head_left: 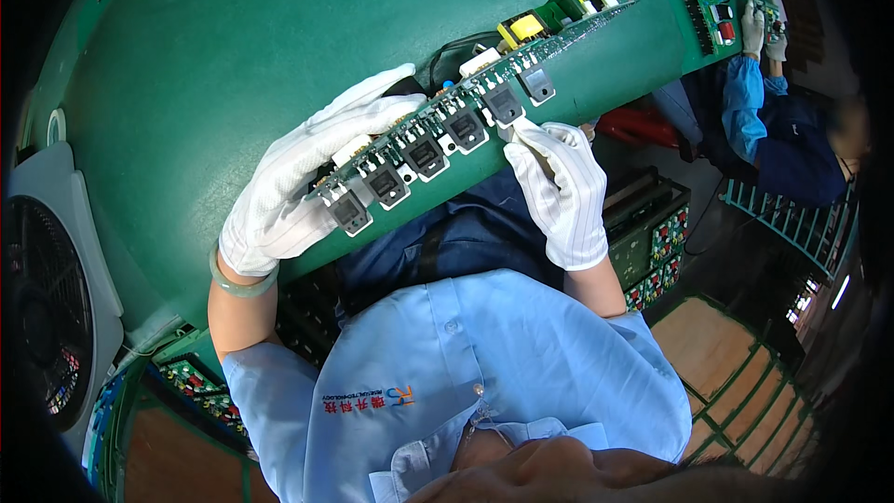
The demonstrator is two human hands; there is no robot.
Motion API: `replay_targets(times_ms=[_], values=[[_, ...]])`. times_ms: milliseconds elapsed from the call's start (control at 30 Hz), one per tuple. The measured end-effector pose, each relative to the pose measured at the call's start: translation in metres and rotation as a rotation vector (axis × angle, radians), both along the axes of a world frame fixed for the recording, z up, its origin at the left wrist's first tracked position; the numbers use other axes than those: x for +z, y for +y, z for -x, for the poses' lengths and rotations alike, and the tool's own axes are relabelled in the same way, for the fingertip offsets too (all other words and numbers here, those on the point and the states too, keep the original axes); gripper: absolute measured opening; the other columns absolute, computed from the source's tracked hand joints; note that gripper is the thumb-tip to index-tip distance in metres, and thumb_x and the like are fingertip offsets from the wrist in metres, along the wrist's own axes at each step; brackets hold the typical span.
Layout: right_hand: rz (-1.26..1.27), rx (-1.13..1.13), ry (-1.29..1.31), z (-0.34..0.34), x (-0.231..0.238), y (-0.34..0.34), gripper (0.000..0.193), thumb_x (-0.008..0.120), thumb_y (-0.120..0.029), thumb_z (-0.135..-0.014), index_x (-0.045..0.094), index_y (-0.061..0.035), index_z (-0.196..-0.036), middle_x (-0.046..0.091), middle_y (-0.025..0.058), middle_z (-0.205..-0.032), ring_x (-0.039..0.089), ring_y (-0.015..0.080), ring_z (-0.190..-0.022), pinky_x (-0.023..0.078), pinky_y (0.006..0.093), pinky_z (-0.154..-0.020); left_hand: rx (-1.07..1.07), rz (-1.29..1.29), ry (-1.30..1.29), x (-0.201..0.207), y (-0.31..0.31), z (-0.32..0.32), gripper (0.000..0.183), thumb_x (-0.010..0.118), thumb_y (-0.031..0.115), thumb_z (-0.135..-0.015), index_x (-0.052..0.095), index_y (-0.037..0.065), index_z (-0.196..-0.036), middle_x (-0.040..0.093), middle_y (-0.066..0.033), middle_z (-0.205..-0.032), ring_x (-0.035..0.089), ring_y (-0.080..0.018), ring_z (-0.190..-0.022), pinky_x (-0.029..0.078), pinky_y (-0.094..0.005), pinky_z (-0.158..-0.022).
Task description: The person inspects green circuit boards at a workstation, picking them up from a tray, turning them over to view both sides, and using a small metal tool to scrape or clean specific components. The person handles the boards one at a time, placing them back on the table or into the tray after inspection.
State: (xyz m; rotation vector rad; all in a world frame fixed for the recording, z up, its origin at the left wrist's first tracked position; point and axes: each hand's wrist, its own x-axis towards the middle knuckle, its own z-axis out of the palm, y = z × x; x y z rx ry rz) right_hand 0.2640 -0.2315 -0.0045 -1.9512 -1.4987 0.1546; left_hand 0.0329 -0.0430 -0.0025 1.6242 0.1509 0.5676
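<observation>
My left hand [284, 172], in a white glove, grips a green circuit board [456, 101] by its left end, with the thumb below and fingers behind. The board is tilted up on edge over the green table and slants up to the right. A row of several black flat transistors [426, 156] with metal tabs runs along its near side. A yellow transformer [526, 29] stands out near its far right end. My gloved right hand [563, 191] is closed, its fingertips pinched against the board's near edge beside one of the transistors; whatever lies between them is hidden.
The green table [214, 47] spreads beyond the board. At the left stands a large grey fan [42, 270]. More circuit boards [705, 0] lie at the far right, where a co-worker in gloves [752, 28] handles one. A rack with boards [656, 242] stands right of my lap.
</observation>
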Motion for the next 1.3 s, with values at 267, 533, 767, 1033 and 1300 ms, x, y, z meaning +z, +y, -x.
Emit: replay_targets(times_ms=[267, 533, 767, 1033, 1300], values=[[0.03, -0.018, 0.038, 0.002, 0.0015, -0.0006, 0.025, 0.081, -0.005, -0.085, 0.076, -0.0021, -0.109, 0.076, 0.0132, -0.1, 0.071, 0.0272, -0.086, 0.058, 0.0345, -0.076, 0.012, -0.02, -0.017, 0.0005, -0.0009, -0.0005, 0.055, 0.073, 0.007, -0.089, 0.058, 0.0, -0.141, 0.063, -0.0241, -0.14, 0.055, -0.0493, -0.135, 0.036, -0.0626, -0.117], [0.094, -0.062, 0.102, 0.0055, 0.0048, -0.002, 0.022, 0.079, -0.002, -0.088, 0.075, 0.0009, -0.109, 0.075, 0.0164, -0.1, 0.07, 0.0304, -0.092, 0.055, 0.0365, -0.084, 0.004, -0.031, 0.028, 0.004, 0.0005, 0.0013, 0.058, 0.075, 0.005, -0.086, 0.058, 0.0, -0.141, 0.064, -0.0223, -0.139, 0.053, -0.0494, -0.137, 0.037, -0.0601, -0.117], [0.081, -0.04, 0.086, 0.0047, 0.003, -0.0023, 0.02, 0.078, -0.002, -0.088, 0.076, 0.0006, -0.108, 0.075, 0.0156, -0.101, 0.07, 0.0299, -0.092, 0.055, 0.0361, -0.084, 0.018, -0.062, 0.028, 0.007, -0.0001, -0.0021, 0.06, 0.077, 0.002, -0.083, 0.059, -0.002, -0.14, 0.066, -0.0221, -0.137, 0.057, -0.0469, -0.134, 0.038, -0.0606, -0.117], [0.083, -0.038, 0.109, 0.0051, 0.0044, -0.002, 0.018, 0.077, -0.003, -0.09, 0.076, 0.0008, -0.108, 0.076, 0.0146, -0.101, 0.07, 0.0291, -0.092, 0.055, 0.0361, -0.085, 0.022, -0.057, 0.017, 0.0083, -0.0009, -0.0014, 0.058, 0.077, 0.002, -0.083, 0.059, -0.002, -0.139, 0.066, -0.0223, -0.136, 0.059, -0.0455, -0.132, 0.038, -0.0615, -0.117], [0.075, -0.04, 0.115, 0.0044, 0.0024, -0.0017, 0.017, 0.077, -0.003, -0.091, 0.076, 0.0007, -0.108, 0.075, 0.0152, -0.099, 0.07, 0.0293, -0.091, 0.055, 0.0357, -0.084, 0.006, -0.046, 0.009, 0.0082, -0.0005, -0.0006, 0.058, 0.076, 0.0, -0.083, 0.059, -0.002, -0.138, 0.064, -0.0223, -0.139, 0.055, -0.0474, -0.135, 0.038, -0.0606, -0.117]])
